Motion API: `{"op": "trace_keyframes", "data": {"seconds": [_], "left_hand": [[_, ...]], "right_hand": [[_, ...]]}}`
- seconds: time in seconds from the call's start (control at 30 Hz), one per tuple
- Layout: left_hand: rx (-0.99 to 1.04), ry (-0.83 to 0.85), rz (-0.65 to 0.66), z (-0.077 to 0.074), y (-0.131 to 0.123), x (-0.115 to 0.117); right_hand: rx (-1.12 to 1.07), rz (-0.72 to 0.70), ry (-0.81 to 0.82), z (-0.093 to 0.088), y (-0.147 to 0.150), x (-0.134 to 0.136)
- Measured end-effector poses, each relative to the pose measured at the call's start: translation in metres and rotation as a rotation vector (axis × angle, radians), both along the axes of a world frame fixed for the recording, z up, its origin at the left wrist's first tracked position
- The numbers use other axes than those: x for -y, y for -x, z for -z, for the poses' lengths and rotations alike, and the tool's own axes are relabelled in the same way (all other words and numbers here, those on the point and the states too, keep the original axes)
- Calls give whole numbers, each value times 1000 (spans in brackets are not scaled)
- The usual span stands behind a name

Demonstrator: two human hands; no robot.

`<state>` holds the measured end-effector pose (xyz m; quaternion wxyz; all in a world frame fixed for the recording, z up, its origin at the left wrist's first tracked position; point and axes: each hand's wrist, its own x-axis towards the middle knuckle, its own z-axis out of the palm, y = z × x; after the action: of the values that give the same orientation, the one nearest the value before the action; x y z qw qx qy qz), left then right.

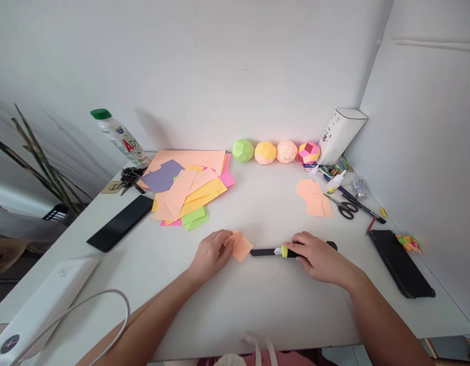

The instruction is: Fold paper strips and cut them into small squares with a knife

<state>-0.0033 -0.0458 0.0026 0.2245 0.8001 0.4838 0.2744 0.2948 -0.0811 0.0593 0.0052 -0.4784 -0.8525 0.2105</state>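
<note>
Pinching peach paper (243, 247) by its corner, left hand (212, 255) suits likely light, crease-prone stock; right hand (321, 258) grips cutter (283, 251) handle.

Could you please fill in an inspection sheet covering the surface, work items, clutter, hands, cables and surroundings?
Surface: white table.
Work items: small orange paper; knife, blade out, tip beside the paper.
Clutter: coloured paper pile, four paper balls, scissors, black phone at right.
Hands: left hand holds the small orange paper; right hand holds the knife.
Cables: white cable loops near the left forearm.
Surroundings: white wall behind; plant stems beyond the table's left edge.
</note>
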Motion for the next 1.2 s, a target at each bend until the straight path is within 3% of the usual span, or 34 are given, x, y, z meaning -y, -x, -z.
{"op": "trace_keyframes", "data": {"seconds": [0.47,0.67,1.2], "left_hand": [[243,237,-105,-3,12,0],[340,222,-180,-4,14,-1],[157,132,-52,-2,14,-1]], "right_hand": [[15,44,-66,4,-3,1],[21,50,-74,2,-3,2],[-5,-37,17,-5,2,7]]}}
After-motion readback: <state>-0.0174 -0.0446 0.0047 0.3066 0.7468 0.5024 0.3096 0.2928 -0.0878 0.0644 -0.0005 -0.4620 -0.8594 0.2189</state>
